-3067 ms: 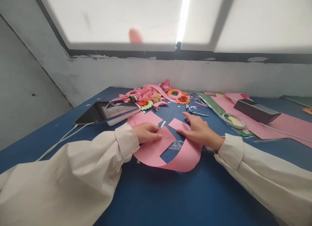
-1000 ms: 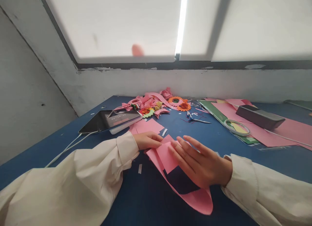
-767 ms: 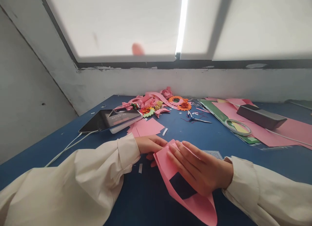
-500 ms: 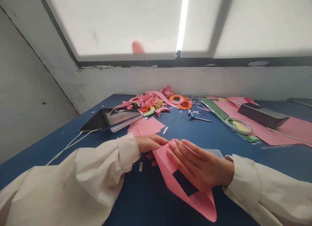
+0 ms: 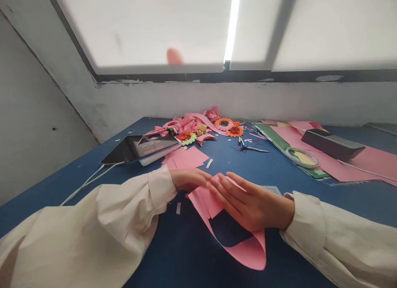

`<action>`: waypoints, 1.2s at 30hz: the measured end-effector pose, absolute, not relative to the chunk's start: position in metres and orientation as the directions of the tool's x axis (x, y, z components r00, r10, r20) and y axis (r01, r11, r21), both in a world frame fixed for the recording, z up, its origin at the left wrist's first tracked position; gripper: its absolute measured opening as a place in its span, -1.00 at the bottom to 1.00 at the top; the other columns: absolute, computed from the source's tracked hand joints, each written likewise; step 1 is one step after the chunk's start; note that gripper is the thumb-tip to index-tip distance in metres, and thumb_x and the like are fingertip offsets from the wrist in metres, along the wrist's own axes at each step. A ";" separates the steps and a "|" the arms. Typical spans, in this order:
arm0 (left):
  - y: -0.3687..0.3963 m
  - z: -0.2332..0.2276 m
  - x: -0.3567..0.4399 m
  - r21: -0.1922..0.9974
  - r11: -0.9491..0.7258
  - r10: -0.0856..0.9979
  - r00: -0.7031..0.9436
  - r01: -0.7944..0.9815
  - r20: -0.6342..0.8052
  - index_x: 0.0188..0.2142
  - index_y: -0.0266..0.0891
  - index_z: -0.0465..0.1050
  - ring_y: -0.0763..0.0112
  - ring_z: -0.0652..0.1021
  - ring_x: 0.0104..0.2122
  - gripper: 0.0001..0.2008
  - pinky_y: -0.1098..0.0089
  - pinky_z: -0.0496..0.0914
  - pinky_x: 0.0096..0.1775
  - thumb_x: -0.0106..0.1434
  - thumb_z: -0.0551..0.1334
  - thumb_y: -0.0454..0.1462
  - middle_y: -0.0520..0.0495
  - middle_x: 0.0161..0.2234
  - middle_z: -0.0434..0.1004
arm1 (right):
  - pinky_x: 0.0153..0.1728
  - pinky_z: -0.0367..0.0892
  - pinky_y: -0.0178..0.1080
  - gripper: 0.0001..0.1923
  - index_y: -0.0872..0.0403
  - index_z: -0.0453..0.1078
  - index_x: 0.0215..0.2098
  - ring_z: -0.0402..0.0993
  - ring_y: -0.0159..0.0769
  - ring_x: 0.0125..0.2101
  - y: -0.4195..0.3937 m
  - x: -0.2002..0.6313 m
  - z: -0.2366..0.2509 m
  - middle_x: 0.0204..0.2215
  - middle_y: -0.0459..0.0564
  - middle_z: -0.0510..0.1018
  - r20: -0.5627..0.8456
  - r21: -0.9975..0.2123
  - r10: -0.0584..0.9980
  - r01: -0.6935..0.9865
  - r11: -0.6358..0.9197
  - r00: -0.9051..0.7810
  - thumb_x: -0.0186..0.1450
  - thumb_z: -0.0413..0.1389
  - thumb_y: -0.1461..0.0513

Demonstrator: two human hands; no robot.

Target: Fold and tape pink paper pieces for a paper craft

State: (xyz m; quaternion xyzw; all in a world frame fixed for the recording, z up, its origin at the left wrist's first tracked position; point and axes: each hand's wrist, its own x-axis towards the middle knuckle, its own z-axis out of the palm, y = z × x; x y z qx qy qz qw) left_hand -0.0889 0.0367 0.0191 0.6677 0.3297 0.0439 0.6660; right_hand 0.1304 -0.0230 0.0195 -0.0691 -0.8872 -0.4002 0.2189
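Note:
A pink sheet of paper (image 5: 245,253) is curved into a loop between my two hands, with the blue tabletop showing through its opening. My right hand (image 5: 251,201) lies over the paper's upper part, fingers pressed together against it. My left hand (image 5: 192,179) grips the paper's far left edge; its thumb is mostly hidden behind the sheet. Cut pink paper pieces (image 5: 187,157) lie just beyond my left hand. A small white strip (image 5: 178,208) rests by my left cuff, and another white strip (image 5: 209,163) lies farther back.
Pink paper scraps and flower cutouts (image 5: 192,124) pile up at the back. A phone (image 5: 139,149) with cables stands left. Blue-handled scissors (image 5: 248,147) lie centre-right. A dark box (image 5: 332,145) and a tape roll (image 5: 302,157) sit on papers at right.
The pink paper has shifted slightly left and up, and its loop has opened wider. My right hand has moved a little left with it. My left fingers now lie flatter over the edge.

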 end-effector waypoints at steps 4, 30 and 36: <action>0.038 0.020 -0.088 0.915 0.076 0.384 0.835 0.395 -0.393 -0.08 -0.32 0.36 0.33 0.50 -0.18 -0.73 0.23 0.46 -0.15 0.31 0.19 -0.18 -0.10 -0.13 0.43 | 0.15 0.18 -0.04 -0.64 0.32 0.35 0.00 0.43 -0.17 -0.02 -0.017 0.133 0.017 -0.07 0.15 0.52 0.503 0.532 0.002 0.311 0.787 -0.864 0.28 -0.04 0.34; 0.025 0.030 -0.081 0.919 0.008 0.461 0.813 0.395 -0.354 -0.21 -0.35 0.39 0.47 0.49 -0.37 -0.82 0.40 0.46 -0.33 0.28 0.22 -0.24 0.00 -0.31 0.44 | -0.44 0.13 -0.32 -0.44 0.09 0.32 -0.10 0.23 -0.45 -0.47 -0.001 0.126 0.017 -0.50 -0.17 0.34 0.022 -0.969 0.888 0.209 0.132 -0.460 0.06 0.24 -0.06; 0.034 0.038 -0.086 0.935 0.044 0.560 0.766 0.352 -0.315 -0.23 -0.35 0.39 0.46 0.50 -0.33 -0.86 0.38 0.46 -0.29 0.28 0.22 -0.28 0.00 -0.30 0.45 | -0.48 0.14 -0.34 -0.38 0.05 0.25 0.02 0.26 -0.47 -0.49 0.010 0.133 0.015 -0.49 -0.18 0.32 -0.072 -0.991 0.891 0.131 -0.014 -0.448 0.09 0.23 -0.06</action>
